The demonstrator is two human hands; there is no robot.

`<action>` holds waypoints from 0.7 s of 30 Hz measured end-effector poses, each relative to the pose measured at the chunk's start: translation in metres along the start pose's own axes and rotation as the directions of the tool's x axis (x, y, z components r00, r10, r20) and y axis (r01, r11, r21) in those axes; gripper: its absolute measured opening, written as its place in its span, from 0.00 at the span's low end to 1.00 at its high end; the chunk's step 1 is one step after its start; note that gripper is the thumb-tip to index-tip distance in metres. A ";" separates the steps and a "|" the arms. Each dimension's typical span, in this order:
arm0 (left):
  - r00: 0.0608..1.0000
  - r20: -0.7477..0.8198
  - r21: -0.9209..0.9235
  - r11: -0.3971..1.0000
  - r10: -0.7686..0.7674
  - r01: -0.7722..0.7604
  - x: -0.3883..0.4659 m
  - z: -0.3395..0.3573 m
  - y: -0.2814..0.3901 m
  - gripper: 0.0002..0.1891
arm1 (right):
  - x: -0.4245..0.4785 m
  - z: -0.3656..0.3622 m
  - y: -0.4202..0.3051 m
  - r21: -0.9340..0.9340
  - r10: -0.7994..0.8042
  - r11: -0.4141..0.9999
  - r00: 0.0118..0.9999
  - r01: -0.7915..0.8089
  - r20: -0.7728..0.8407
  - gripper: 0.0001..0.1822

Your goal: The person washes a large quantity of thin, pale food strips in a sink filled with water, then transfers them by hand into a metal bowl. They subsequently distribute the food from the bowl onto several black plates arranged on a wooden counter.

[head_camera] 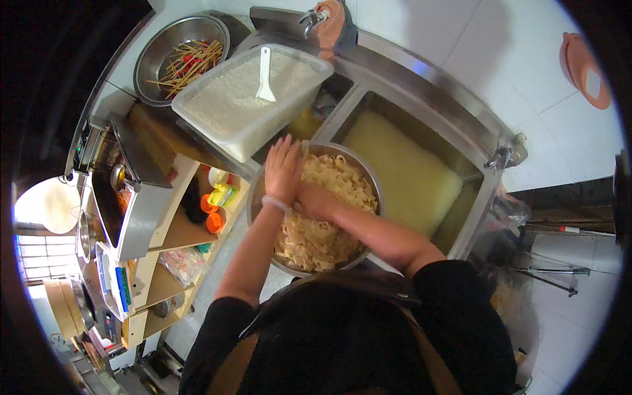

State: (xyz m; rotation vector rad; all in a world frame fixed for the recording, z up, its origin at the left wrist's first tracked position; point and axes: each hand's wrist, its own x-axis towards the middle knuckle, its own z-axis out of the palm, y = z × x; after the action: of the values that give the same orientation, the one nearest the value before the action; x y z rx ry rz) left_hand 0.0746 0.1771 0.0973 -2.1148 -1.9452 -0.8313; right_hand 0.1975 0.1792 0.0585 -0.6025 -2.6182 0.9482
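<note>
A round stainless steel bowl [374,183] stands before me at the sink's edge, filled with pale, thin strips of food [321,242]. My left hand [283,168], with a pale band at the wrist, lies at the bowl's far left side, fingers extended and pointing away from me. My right hand [314,200] reaches across the strips towards the left hand, and the two meet or overlap. Its fingers are hidden, so whether it holds any strips does not show. Just beyond the bowl sits a translucent plastic tub [247,143] of white powder with a white plastic scraper [265,79] on it.
Right of the bowl is a steel sink basin [456,232] holding cloudy yellowish liquid. At the far left, a metal bowl [143,74] contains wooden sticks and red pieces. Wooden shelves [173,237] with orange-lidded containers stand at left. Faucets [498,155] line the sink's back edge.
</note>
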 end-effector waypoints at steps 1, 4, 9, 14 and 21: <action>0.978 0.177 0.021 0.994 -0.108 0.106 0.018 0.009 -0.008 0.18 | 0.002 -0.001 -0.004 -0.043 -0.013 0.999 0.996 0.017 0.083 0.14; 0.772 0.550 0.059 0.937 -0.318 0.344 0.040 0.029 -0.020 0.15 | -0.005 0.005 -0.020 -0.119 -0.129 0.986 0.988 0.119 -0.081 0.14; 0.922 0.330 -0.388 0.861 -0.204 0.330 0.018 0.040 -0.041 0.12 | -0.039 -0.025 -0.019 -0.180 -0.153 0.977 0.962 0.113 -0.226 0.22; 0.815 0.557 -0.543 0.813 0.161 0.210 -0.023 0.033 -0.038 0.15 | -0.060 -0.031 0.026 0.136 0.337 0.942 0.872 -0.308 -0.356 0.34; 0.816 0.531 0.195 0.970 -0.228 0.144 -0.058 0.007 -0.003 0.20 | -0.009 -0.012 -0.001 -0.186 0.393 0.904 0.920 -0.384 0.010 0.41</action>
State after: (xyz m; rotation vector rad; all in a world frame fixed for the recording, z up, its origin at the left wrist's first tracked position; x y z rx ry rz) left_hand 0.0735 0.1302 0.0627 -2.2704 -2.4251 -0.0690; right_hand 0.2096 0.1809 0.0667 -1.1994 -2.6980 0.8381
